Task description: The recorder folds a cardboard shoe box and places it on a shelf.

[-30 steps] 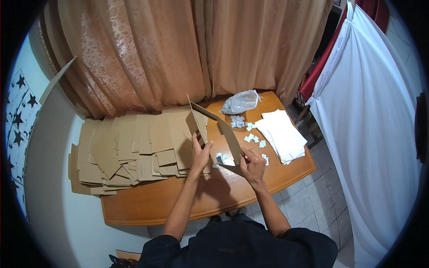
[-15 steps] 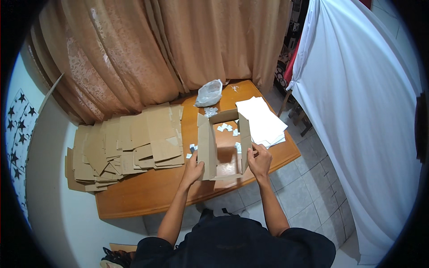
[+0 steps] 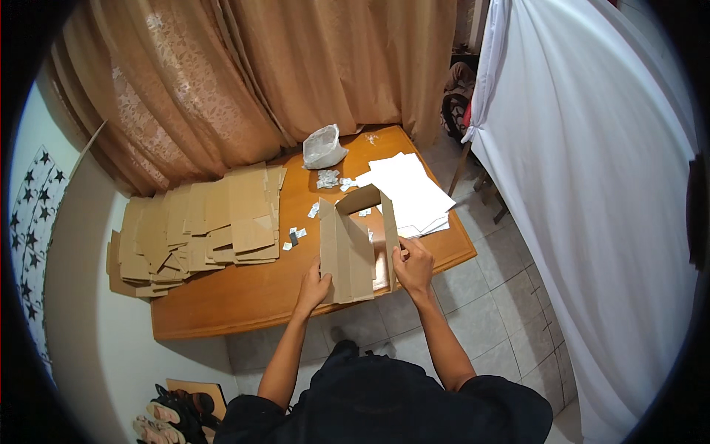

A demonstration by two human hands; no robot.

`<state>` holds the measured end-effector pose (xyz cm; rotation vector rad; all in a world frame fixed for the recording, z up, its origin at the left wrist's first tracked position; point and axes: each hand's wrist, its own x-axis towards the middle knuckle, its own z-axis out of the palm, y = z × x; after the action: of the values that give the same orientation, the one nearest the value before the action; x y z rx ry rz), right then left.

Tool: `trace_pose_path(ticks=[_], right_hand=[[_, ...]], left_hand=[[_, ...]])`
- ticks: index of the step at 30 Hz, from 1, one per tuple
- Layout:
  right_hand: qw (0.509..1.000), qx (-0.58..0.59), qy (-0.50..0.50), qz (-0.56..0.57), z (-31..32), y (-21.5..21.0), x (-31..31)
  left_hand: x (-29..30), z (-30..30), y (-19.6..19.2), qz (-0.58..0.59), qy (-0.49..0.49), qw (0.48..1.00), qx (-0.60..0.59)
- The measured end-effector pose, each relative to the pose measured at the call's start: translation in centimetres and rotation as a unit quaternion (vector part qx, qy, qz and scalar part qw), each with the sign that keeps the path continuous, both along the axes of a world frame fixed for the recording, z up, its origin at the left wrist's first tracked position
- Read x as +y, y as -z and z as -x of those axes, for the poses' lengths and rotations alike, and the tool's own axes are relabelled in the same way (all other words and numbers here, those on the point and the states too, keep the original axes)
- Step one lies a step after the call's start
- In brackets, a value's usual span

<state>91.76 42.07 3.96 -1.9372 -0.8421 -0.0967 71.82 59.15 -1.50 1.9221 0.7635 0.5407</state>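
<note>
A brown cardboard box (image 3: 347, 255), unfolded into an open frame, is held up over the table's near edge. I can see through it to the tabletop, and flaps stand out at its ends. My left hand (image 3: 314, 286) grips its left side, with the thumb on the near face. On the opposite side, my right hand (image 3: 414, 264) pinches the right wall between thumb and fingers. Beyond the box lie small white packets (image 3: 327, 178), a few of them partly hidden behind it. More packets lie left of it around a small dark piece (image 3: 293, 238).
Flattened cardboard boxes (image 3: 207, 214) overlap in a pile on the left of the wooden table (image 3: 229, 309). White paper sheets (image 3: 410, 194) lie at right, and a clear plastic bag (image 3: 323, 146) at the back. Shoes (image 3: 174, 414) are on the floor lower left. A white cloth (image 3: 584, 185) hangs right.
The box has turned and skewed, so its opening looks narrower and more of its left wall shows. Both hands keep their hold. The whole view has shifted slightly.
</note>
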Motion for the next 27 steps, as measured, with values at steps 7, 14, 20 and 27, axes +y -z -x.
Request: trace_pose_path(ticks=[7,14,20,27], right_hand=[[0.998,0.011,-0.052,0.022,-0.5,3.2,3.8],[0.993,-0.056,-0.09,0.045,-0.4,7.4,7.9],[0.99,-0.035,-0.09,0.099,0.8,8.7,9.7],[0.987,-0.052,-0.096,0.115,1.6,10.8,11.2]], left_hand=[[1.7,-0.4,1.7,-0.085,-0.045,0.994,0.045],[5.1,0.5,5.9,-0.121,-0.087,0.988,0.047],[6.0,-0.3,3.5,-0.041,-0.102,0.985,0.133],[7.1,-0.4,7.2,-0.056,-0.063,0.984,0.16]])
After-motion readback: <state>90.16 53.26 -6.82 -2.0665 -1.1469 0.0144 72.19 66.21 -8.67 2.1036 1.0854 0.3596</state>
